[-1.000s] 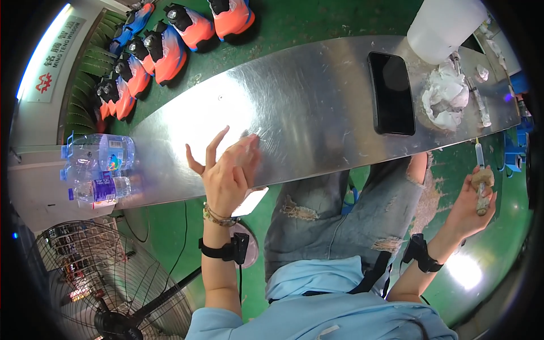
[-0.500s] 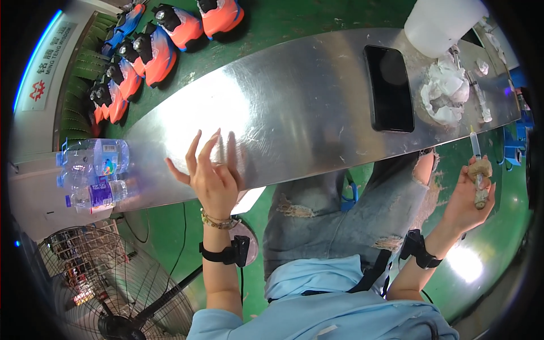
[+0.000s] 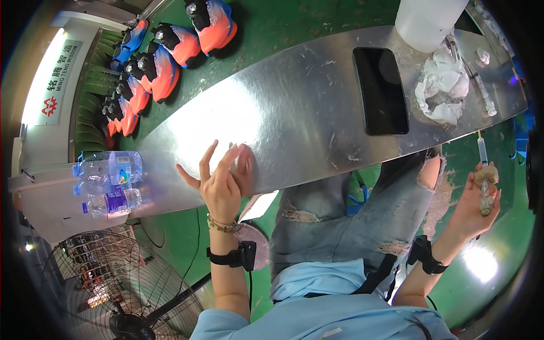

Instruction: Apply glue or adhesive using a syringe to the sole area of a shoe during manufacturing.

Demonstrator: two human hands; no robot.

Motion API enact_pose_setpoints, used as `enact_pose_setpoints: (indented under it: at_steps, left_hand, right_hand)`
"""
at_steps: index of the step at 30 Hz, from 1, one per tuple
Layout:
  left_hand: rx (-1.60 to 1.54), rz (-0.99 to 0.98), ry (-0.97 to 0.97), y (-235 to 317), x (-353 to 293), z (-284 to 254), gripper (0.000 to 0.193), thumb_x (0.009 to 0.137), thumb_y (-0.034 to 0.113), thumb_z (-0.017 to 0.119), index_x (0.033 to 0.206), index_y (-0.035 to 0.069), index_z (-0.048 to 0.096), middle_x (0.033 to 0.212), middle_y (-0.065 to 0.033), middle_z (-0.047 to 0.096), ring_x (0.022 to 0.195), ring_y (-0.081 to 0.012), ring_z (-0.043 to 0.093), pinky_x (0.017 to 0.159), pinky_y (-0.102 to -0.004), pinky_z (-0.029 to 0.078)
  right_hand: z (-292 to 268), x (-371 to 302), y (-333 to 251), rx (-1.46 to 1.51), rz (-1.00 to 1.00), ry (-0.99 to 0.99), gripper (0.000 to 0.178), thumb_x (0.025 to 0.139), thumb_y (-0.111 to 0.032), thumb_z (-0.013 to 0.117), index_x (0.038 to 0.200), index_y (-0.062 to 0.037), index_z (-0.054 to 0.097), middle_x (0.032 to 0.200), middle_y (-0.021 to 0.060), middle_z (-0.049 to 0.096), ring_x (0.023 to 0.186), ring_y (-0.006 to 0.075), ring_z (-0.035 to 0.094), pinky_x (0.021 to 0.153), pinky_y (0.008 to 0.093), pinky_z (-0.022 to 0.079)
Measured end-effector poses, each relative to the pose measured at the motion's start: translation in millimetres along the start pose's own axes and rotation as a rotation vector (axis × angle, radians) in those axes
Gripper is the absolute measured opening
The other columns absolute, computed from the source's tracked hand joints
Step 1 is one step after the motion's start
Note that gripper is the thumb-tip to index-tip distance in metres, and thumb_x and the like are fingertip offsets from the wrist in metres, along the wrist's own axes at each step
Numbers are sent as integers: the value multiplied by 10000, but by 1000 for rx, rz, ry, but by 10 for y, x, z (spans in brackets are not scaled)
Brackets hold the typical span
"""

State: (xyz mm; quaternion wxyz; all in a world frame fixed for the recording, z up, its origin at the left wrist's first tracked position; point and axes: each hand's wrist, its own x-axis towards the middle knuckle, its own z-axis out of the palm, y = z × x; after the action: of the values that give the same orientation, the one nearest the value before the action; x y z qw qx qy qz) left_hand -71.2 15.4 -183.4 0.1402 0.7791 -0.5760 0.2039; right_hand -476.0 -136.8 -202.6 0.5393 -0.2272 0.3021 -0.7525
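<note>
My left hand [image 3: 222,190] is open over the near edge of the metal table [image 3: 294,113]. Its fingers are spread, with the tips close to the shiny top; whether they touch it I cannot tell. At the far right, beyond the table's near edge, my right hand [image 3: 475,207] is closed around a slim syringe [image 3: 483,150] with a yellowish tip pointing up and away. Tan, dirty-looking wrapping [image 3: 486,174] covers its lower part, and the fingers hide some of it. Crumpled white tissue [image 3: 442,85] and another syringe [image 3: 481,90] lie on the table ahead of that hand.
A black phone [image 3: 381,90] lies on the table, with a white bucket [image 3: 428,22] behind it. Plastic bottles [image 3: 116,170] lie at the left end. Orange-and-blue shoes [image 3: 161,71] stand beyond the far edge. A wire-caged fan [image 3: 119,289] is at lower left.
The whole view has shifted slightly as the camera turned. Both hands keep nearly the same pose; the left stays open and the right still grips the syringe.
</note>
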Motion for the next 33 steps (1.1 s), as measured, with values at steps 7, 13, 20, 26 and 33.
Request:
enact_pose_setpoints:
  at_steps: [7,13,20,26,33]
  left_hand:
    - [-55,76,23,-61,-82,42,357,780,-21,440,998,175,643,763,48,661,1081,-180,544,1082,-501,-37]
    - [-128,12,53,-31,-8,53,419,756,-55,429,1096,132,587,926,31,667,1097,-190,532,1082,-492,-51]
    - [-142,19,-44,-67,-22,63,478,744,-72,432,1166,120,549,1011,21,655,1117,-170,517,1080,-495,-66]
    - [-215,48,-85,-168,-22,34,458,764,-48,449,1189,104,526,996,-3,645,1064,-184,524,1087,-478,-19]
    - [-800,-164,-14,-133,198,-169,603,794,-18,488,1346,37,251,958,-55,634,1116,-212,481,1085,-456,79]
  right_hand:
    - [57,-37,-10,-59,-50,143,213,883,-208,414,761,-36,439,1290,260,376,1162,383,413,915,434,331]
    - [-183,12,-15,-6,-8,22,204,887,-199,409,783,-26,440,1310,257,355,1177,386,398,926,440,332]
    - [114,-21,-4,-84,-59,204,249,895,-195,396,914,43,463,1326,251,337,1175,382,394,931,446,342]
    - [112,46,-62,-103,-69,141,270,894,-188,402,987,61,450,1350,247,300,1177,386,388,927,446,349]
    - [-74,88,-62,35,-36,18,308,886,-180,419,1045,84,427,1358,245,286,1194,398,370,931,446,352]
